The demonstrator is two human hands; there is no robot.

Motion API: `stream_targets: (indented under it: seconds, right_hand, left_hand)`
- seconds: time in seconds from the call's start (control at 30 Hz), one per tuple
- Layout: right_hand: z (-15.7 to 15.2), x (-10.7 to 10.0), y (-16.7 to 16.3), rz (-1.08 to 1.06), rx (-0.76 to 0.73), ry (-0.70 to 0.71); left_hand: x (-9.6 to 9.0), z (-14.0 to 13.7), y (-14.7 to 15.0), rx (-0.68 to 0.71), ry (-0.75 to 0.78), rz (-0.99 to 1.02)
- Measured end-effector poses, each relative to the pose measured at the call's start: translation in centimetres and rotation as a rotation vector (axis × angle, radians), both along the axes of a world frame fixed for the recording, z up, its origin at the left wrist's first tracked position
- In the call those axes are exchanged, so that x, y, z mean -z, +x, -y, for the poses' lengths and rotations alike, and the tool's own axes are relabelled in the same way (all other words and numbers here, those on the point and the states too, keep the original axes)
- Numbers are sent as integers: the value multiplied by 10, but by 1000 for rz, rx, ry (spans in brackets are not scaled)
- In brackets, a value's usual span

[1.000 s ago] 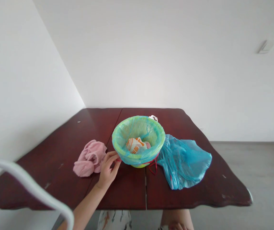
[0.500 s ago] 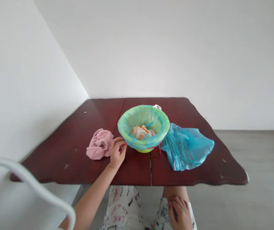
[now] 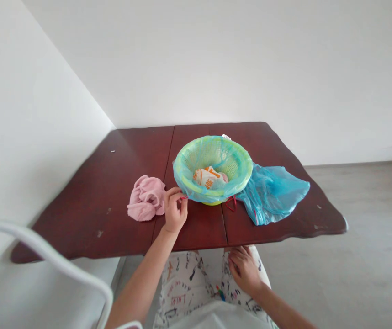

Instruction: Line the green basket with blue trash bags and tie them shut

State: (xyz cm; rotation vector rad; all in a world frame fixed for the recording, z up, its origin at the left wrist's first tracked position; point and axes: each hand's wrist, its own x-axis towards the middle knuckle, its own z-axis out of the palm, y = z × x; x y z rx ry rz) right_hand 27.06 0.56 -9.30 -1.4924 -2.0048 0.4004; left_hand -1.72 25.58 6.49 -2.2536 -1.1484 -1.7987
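Observation:
My left hand is closed in a pinch on a red drawstring at the near left edge of a thin blue plastic bag. That bag lines a light green perforated basket and folds over its rim. Inside lie a crumpled white wrapper with orange print and something pink, partly hidden. Just left of my left hand sits a bunched pink cloth. My right hand rests on my right leg below the table edge, holding nothing, its fingers laid over the patterned fabric.
A second blue plastic bag lies spread right of the basket. Behind the basket a small white item peeks out. The dark red table meets a white wall at the back. A white curved tube crosses the lower left.
The view has shifted, so the table and basket sit higher in the picture and more of my right forearm shows. My left hand keeps its pinch on the red drawstring.

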Motion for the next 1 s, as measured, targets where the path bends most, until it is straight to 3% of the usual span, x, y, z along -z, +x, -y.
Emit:
stream_targets:
  seconds: [0.13,0.27,0.33,0.43,0.47,0.53,0.63,0.7,0.8,0.9,1.0]
  right_hand:
    - [-19,-5,-18,14,-201,41]
    - [-25,-20,-52,11,-398,91]
    - [-26,-43,-67,11,-480,130]
    - [-38,-102,-75,-36,-557,183]
    - [-46,-126,-73,-104,-559,213]
    - [-66,-170,-63,-222,-427,327]
    - [-103,-211,-48,-245,-131,558]
    - [-126,-219,-43,-205,-33,623]
    - [-150,-216,-39,-125,-50,580]
    - [-159,-217,-30,-46,-95,490]
    - [-157,-228,-9,-36,-96,464]
  left_hand:
    - [3,5,-3,-17,73,-14]
    - [5,9,-4,82,110,-86]
    - [3,10,-3,146,108,-128]
    - [-1,10,-2,186,91,-150]
    - [-3,11,-2,189,90,-147]
    - [-8,13,-2,187,94,-135]
    - [-21,20,-2,185,85,-127]
    - [-34,26,0,198,72,-136]
    - [-58,33,2,258,73,-191]
    - [-82,34,-1,316,106,-295]
    - [-105,32,-11,282,116,-320]
